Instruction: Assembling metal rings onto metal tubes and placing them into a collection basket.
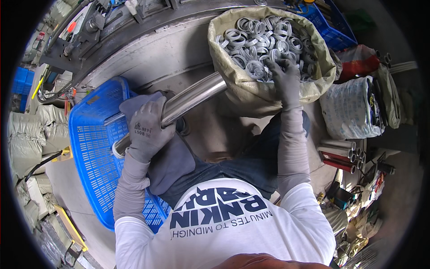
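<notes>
My left hand (149, 130), in a grey glove, is wrapped round a shiny metal tube (195, 97) held at a slant over my left thigh. The tube's far end comes close to the sack's side, and a pale ring (117, 151) shows at its lower end. With its gloved fingers apart and bent, my right hand (285, 74) reaches over the near part of a pile of grey rings (257, 42). These fill a beige woven sack (251, 96) with a rolled rim. Whether a fingertip touches a ring I cannot tell.
A blue slotted plastic basket (92, 157) stands at my left, beside a grey cloth pad (172, 166) on my thigh. Metal machinery (89, 31) runs along the far left. At right are a white bag (349, 107) and stacked metal tubes (338, 152); a blue crate (329, 27) stands behind the sack.
</notes>
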Motion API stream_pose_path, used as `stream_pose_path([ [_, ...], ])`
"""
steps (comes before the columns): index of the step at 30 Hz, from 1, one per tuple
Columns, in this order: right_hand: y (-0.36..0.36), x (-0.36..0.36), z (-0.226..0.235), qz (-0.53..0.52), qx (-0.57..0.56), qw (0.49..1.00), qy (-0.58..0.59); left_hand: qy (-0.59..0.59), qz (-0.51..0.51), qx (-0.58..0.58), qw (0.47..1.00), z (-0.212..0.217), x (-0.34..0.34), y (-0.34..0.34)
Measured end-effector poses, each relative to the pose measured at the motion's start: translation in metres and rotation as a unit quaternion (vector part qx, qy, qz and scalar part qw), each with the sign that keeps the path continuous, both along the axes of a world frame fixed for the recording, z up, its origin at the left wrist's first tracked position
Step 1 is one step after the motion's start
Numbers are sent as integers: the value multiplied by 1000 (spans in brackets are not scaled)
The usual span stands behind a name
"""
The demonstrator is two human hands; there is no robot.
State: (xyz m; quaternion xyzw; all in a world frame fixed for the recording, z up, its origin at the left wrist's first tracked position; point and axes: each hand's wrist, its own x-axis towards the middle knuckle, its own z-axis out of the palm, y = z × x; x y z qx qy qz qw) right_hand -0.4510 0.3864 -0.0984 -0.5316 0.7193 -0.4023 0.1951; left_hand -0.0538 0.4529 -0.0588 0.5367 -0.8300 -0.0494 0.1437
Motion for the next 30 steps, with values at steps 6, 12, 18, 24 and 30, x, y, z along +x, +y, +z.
stream_pose_path([
  [6, 16, 0, 6, 94, -54, 889, -445, 0, 0, 0, 1000, -1, -1, 1],
  [12, 28, 12, -8, 273, 7, 547, -791, 0, -12, -21, 1000, -1, -1, 0],
  [18, 49, 51, 18, 317, 119, 910, -239, 20, -16, -33, 999, 0, -1, 2],
  [24, 41, 62, 26, 316, 89, 876, -354, 53, -25, -38, 998, 3, 4, 2],
  [30, 44, 61, -17, 241, 23, 714, -656, 66, -9, -37, 997, 7, 6, 7],
])
